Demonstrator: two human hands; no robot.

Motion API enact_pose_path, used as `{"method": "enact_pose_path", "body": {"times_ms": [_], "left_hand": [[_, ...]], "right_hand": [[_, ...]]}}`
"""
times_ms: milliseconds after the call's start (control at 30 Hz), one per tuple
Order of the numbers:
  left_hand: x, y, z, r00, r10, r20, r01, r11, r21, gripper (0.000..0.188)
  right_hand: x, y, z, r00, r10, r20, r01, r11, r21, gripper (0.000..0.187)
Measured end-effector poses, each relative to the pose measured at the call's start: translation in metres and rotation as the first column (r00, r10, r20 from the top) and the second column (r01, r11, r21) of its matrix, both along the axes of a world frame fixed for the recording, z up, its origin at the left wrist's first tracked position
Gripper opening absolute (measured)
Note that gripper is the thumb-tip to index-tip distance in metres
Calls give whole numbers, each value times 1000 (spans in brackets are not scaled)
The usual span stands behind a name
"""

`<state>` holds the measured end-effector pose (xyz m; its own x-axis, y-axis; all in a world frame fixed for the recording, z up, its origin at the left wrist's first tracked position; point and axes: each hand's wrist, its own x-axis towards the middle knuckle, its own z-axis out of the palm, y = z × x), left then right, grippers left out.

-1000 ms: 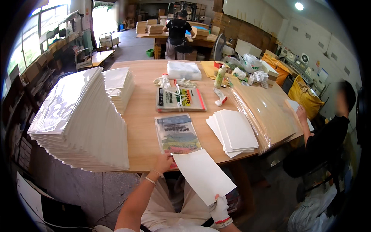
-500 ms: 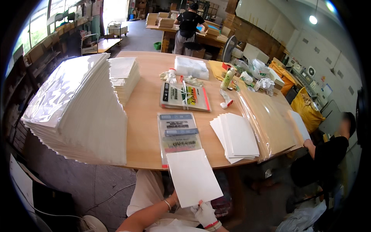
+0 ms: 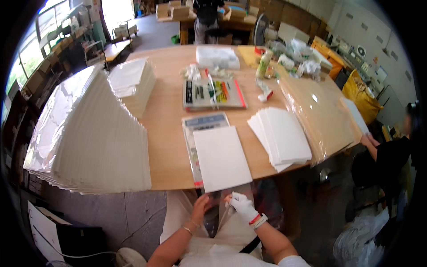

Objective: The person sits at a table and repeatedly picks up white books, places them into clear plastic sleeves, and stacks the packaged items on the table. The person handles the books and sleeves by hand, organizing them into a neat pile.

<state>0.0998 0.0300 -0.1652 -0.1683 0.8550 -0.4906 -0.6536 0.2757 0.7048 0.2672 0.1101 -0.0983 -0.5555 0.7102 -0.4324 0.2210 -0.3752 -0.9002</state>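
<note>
A white card sheet (image 3: 222, 158) lies on top of the printed clear plastic bags (image 3: 207, 120) at the table's front edge. Clear plastic film (image 3: 222, 202) extends from the sheet's near edge toward my lap. In a white glove with the fingertips uncovered, my right hand (image 3: 241, 206) pinches this film. My bare left hand (image 3: 201, 206), a bracelet on its wrist, is at the film's left side with its fingers stretched out and apart. Whether it touches the film is hard to see. A fanned pile of white sheets (image 3: 282, 135) lies to the right.
A tall stack of plastic-wrapped white sheets (image 3: 98, 138) fills the table's left, with a lower stack (image 3: 132, 80) behind. Ahead lies a tied printed bundle (image 3: 213, 94). Brown sheets under film (image 3: 318, 113) lie right, near a seated person (image 3: 387, 151). Another person (image 3: 207, 15) stands beyond.
The white sheet has moved away from me, from over my lap onto the table and printed bags. My left hand has come out from beneath it; my right hand now pinches film below its edge.
</note>
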Motion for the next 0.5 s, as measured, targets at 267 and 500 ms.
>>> {"method": "enact_pose_path", "body": {"times_ms": [267,500], "left_hand": [[-10,-11,-44,999,-37,-24,36,999,-22,38],[-6,-7,-5,991,16,-135,-31,994,-108,41]], "right_hand": [[-72,-16,5,904,46,426,-399,453,798,11],[93,61,0,282,-543,-791,498,788,-362,16]]}}
